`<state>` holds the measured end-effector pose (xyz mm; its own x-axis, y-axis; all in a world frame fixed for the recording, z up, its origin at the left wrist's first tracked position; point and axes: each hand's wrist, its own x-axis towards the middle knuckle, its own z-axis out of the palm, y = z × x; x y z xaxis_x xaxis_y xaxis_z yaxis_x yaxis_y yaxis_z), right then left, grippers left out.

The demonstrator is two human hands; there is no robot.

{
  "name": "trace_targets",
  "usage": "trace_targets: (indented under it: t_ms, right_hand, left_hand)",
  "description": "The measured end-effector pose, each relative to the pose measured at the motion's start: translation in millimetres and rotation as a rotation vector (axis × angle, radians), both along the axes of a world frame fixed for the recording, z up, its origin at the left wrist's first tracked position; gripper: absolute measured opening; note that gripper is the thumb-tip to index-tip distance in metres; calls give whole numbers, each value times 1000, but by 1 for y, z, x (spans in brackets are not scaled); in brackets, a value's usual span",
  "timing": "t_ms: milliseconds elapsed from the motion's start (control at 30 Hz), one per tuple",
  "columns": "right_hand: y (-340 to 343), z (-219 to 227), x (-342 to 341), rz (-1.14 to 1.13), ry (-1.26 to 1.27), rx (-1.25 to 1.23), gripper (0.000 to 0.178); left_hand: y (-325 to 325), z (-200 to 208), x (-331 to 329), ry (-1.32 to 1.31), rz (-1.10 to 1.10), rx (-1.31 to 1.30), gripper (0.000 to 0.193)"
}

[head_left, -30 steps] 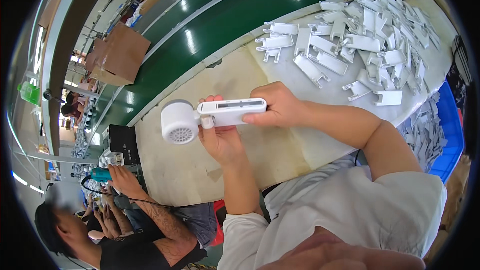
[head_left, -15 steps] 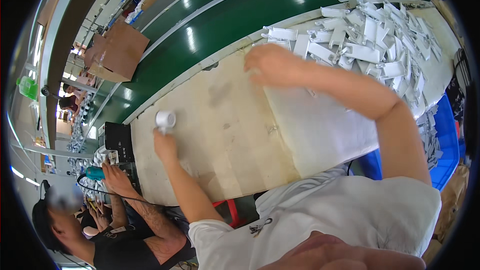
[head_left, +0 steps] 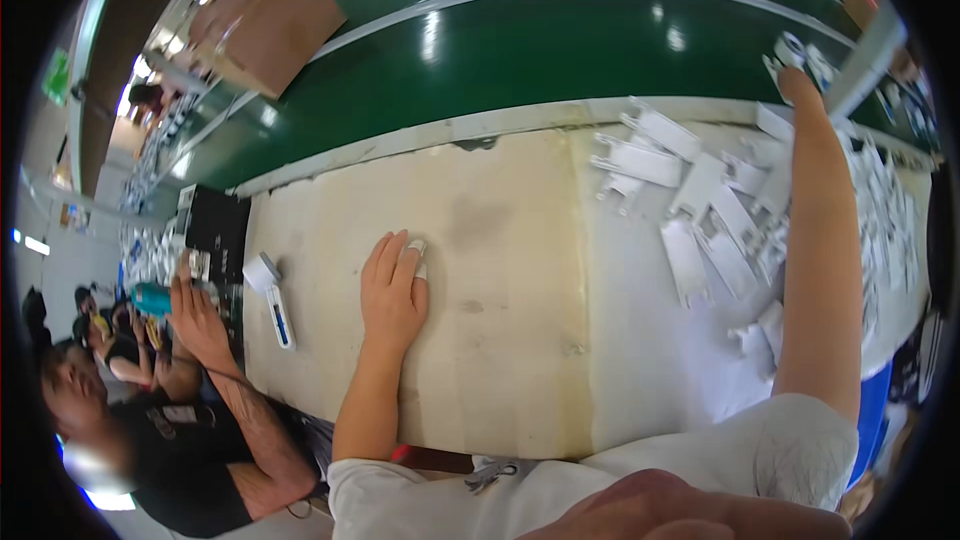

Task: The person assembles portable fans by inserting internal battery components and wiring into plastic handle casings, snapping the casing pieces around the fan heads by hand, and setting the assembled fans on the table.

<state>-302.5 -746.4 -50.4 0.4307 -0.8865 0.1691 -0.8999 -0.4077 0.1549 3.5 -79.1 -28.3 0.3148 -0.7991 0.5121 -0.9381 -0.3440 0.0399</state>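
A seemingly assembled white device (head_left: 276,302) lies at left, white covers (head_left: 700,188) lie loose at right; the left hand (head_left: 393,292) rests relaxed, empty, mid-frame; the upper-right right hand's (head_left: 790,88) grip is unclear.

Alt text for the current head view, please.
A person's right hand reaches out to a white device on a green surface; the left hand is over the table, between a white handled device and scattered white parts.
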Motion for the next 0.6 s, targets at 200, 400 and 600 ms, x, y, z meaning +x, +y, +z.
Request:
trace_targets:
  t_ms: [200,400,600]
  right_hand:
    - [-10,-16,38,-73,37,137,34]
    - [62,39,69,-151,-971,515,39]
    - [207,118,110,223,-1755,1201,53]
  left_hand:
    - [20,0,-2,180,79,-60,30]
    - [20,-6,-7,153,-21,-160,28]
    - [-19,41,-58,1585,-135,-332,23]
